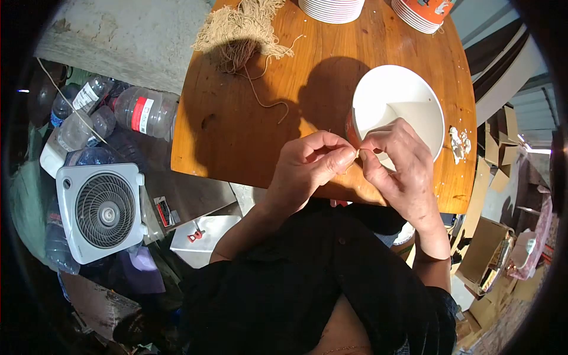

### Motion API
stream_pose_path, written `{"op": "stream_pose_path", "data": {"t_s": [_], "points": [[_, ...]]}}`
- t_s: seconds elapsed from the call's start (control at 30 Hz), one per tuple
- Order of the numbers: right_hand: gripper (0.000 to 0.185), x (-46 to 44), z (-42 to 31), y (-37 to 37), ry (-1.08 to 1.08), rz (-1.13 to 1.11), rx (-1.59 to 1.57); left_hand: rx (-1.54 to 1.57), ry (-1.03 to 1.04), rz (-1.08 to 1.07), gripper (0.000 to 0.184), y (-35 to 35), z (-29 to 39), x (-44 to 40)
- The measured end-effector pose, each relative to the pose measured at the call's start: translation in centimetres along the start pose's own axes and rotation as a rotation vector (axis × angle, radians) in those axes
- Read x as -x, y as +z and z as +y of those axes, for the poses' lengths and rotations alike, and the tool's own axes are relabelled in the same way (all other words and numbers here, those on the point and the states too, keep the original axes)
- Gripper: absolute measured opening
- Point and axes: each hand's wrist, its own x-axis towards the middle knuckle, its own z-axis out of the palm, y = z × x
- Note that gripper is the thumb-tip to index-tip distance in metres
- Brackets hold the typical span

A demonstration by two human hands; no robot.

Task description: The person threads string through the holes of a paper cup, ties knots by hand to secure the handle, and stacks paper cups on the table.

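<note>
Near the front edge of the wooden table [236, 142], my left hand [310, 168] and my right hand [402, 168] meet fingertip to fingertip. Both are closed in a pinch on a thin piece of string [357, 154], mostly hidden by the fingers. Just behind my right hand a white paper bucket [408, 89] stands with its open mouth up; my right fingers overlap its near rim in view. A heap of tan strings [242, 32] lies at the table's far left, one strand trailing toward the middle.
Stacked white tubs [331, 9] and orange-printed buckets [421, 15] stand at the far edge. White scraps [458, 145] lie at the right. Left of the table are a fan [106, 213] and plastic bottles [145, 112]; cardboard boxes [485, 251] are at the right.
</note>
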Motion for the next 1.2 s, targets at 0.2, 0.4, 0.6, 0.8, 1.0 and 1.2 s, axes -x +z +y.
{"op": "stream_pose_path", "data": {"t_s": [0.2, 0.4, 0.6, 0.8, 1.0, 1.2], "points": [[0.018, 0.4, 0.1, 0.4, -0.101, 0.067, 0.114, 0.098, -0.085, -0.073, 0.020, -0.7, 0.1, -0.3], [0.022, 0.5, 0.1, 0.4, -0.131, 0.066, 0.141, -0.003, -0.039, -0.011, 0.019, 0.6, 0.5, -0.1], [0.022, 0.5, 0.2, 0.5, -0.129, 0.061, 0.133, -0.143, 0.043, 0.020, 0.016, 0.6, 0.5, -0.1], [0.018, 0.4, 0.3, 0.4, -0.092, 0.039, 0.087, -0.427, 0.417, 0.104, 0.018, 0.8, -1.0, -0.4], [0.014, 0.4, 0.6, 0.0, -0.068, 0.005, 0.051, -0.566, 0.556, 0.126, 0.018, 0.9, -1.1, 0.0], [0.011, 0.4, 0.3, -0.2, 0.008, -0.052, -0.061, -0.141, 0.174, 0.048, 0.010, 0.9, -0.2, -0.1]]}}
